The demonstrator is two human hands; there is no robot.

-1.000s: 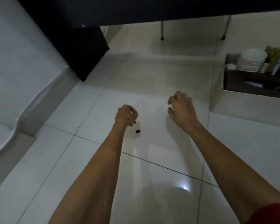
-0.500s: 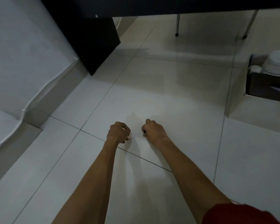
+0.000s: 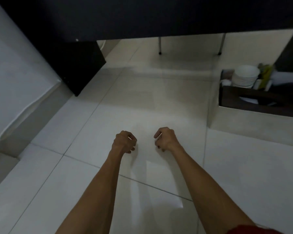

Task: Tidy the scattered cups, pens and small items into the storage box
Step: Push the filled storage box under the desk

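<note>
With stacked cups (image 3: 246, 76) already in the box (image 3: 235, 98), left hand (image 3: 124, 141) and right hand (image 3: 166, 138) curl their fingers above the floor (image 3: 159, 102), contents indeterminable.

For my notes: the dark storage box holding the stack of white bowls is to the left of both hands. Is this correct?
No. The head view shows the dark storage box holding the stack of white bowls to the right of the left hand and right hand.
</note>
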